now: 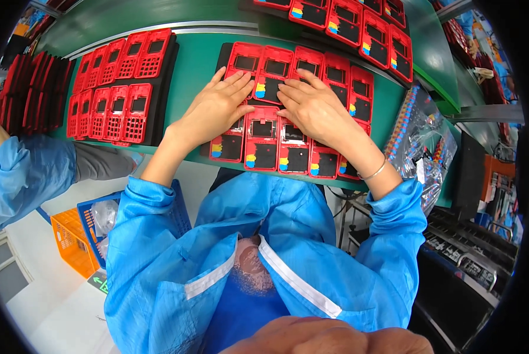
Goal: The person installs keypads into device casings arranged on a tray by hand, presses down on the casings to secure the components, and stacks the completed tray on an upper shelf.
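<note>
On a black tray (222, 58) in front of me lie two rows of red phone housings (261, 131). Each has a rectangular window, and many carry small blue and yellow pieces near a lower corner. My left hand (217, 106) rests over the left housings, fingers stretched out, the tips near a window in the far row. Over the middle and right housings lies my right hand (316, 107), its fingers spread and holding nothing. Both hands cover parts of the housings beneath, so whether the fingers press on them I cannot tell.
Left on the green table (195, 65) is a tray of red keypad housings (110, 109), beside upright stacked red-edged trays (31, 94). Another housing tray (359, 26) sits at the far right. A clear bag (421, 135) holds coloured parts. A blue-sleeved co-worker (25, 171) is at left.
</note>
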### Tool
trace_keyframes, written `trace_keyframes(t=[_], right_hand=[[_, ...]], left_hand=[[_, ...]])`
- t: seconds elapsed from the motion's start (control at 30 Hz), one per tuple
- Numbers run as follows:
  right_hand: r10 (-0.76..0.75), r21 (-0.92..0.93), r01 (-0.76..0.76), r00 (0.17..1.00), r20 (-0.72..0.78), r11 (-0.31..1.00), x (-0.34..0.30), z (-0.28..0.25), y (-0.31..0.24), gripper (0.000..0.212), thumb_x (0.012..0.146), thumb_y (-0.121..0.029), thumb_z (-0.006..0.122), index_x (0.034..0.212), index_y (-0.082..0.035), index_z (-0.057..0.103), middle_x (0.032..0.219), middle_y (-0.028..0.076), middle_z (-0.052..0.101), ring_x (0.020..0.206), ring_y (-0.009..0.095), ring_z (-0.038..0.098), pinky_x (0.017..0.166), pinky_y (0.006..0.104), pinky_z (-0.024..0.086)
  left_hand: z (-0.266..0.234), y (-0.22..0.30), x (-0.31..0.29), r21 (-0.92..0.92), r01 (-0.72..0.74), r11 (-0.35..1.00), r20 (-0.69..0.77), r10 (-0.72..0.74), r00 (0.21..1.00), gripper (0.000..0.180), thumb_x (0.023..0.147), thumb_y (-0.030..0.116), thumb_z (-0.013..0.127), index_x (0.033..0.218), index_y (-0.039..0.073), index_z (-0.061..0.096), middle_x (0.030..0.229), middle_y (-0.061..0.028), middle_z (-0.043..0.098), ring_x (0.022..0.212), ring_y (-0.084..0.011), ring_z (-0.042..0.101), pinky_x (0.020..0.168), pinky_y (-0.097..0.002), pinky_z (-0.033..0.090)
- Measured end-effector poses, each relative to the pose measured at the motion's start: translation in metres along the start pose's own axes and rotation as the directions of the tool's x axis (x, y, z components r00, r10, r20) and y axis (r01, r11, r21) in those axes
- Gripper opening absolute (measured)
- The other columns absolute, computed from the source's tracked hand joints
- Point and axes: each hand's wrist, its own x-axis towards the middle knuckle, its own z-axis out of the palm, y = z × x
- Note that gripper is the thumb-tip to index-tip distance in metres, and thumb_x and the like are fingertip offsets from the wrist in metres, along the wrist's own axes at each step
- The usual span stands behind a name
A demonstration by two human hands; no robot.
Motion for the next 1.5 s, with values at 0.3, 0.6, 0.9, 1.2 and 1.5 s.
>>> trace_keyframes(t=[0.3, 0.6, 0.9, 1.2, 1.5], right_hand=[[0.023, -0.064, -0.029, 0.995, -0.092, 0.998, 0.017, -0.003, 0.003, 0.035, 0.095, -0.030, 0.068, 0.111, 0.001, 0.071, 0.112, 0.016, 0.073, 0.117, 0.032, 0.065, 0.114, 0.0476, 0.044], [0.036, -0.021, -0.037, 0.998, -0.041, 0.999, 0.020, 0.025, -0.007, 0.043, 0.099, -0.032, 0.065, 0.122, 0.004, 0.069, 0.126, 0.017, 0.069, 0.126, 0.032, 0.061, 0.116, 0.0466, 0.041], [0.068, 0.001, -0.068, 0.991, -0.112, 0.998, 0.020, 0.036, -0.015, 0.035, 0.099, -0.028, 0.065, 0.117, 0.003, 0.065, 0.122, 0.016, 0.068, 0.124, 0.032, 0.060, 0.112, 0.0445, 0.044], [0.208, 0.239, -0.184, 0.975, -0.082, 0.954, 0.016, 0.018, -0.025, 0.036, 0.097, -0.024, 0.067, 0.124, 0.000, 0.064, 0.130, 0.018, 0.064, 0.128, 0.037, 0.057, 0.113, 0.0496, 0.043], [0.161, 0.206, -0.179, 0.982, 0.103, 0.962, -0.043, 0.006, -0.127, 0.069, 0.088, -0.032, 0.077, 0.141, 0.007, 0.056, 0.150, 0.022, 0.053, 0.142, 0.037, 0.049, 0.121, 0.0511, 0.037]], left_hand=[[0.005, 0.006, -0.001, -0.037, 0.048, 0.998, -0.047, -0.050, 0.998, 0.053, 0.102, 0.033, 0.062, 0.141, -0.003, 0.057, 0.152, -0.0182, 0.052, 0.144, -0.0335, 0.048, 0.122, -0.0534, 0.033], [0.015, 0.005, -0.006, -0.042, 0.046, 0.998, -0.170, -0.053, 0.984, 0.050, 0.103, 0.031, 0.060, 0.142, 0.000, 0.058, 0.150, -0.0181, 0.052, 0.143, -0.0313, 0.048, 0.124, -0.0546, 0.029], [0.015, 0.011, 0.000, 0.111, 0.102, 0.989, -0.084, -0.093, 0.992, 0.048, 0.103, 0.032, 0.061, 0.140, 0.001, 0.060, 0.142, -0.0145, 0.059, 0.144, -0.0331, 0.045, 0.123, -0.0561, 0.029], [0.023, 0.013, -0.025, -0.043, 0.091, 0.995, -0.171, -0.098, 0.980, 0.051, 0.105, 0.032, 0.058, 0.143, -0.001, 0.055, 0.154, -0.0200, 0.048, 0.149, -0.0369, 0.039, 0.124, -0.0598, 0.024], [0.019, 0.076, -0.099, -0.069, 0.132, 0.989, -0.040, -0.135, 0.990, 0.076, 0.090, 0.031, 0.074, 0.152, -0.003, 0.044, 0.161, -0.0219, 0.040, 0.153, -0.0393, 0.033, 0.126, -0.0574, 0.024]])
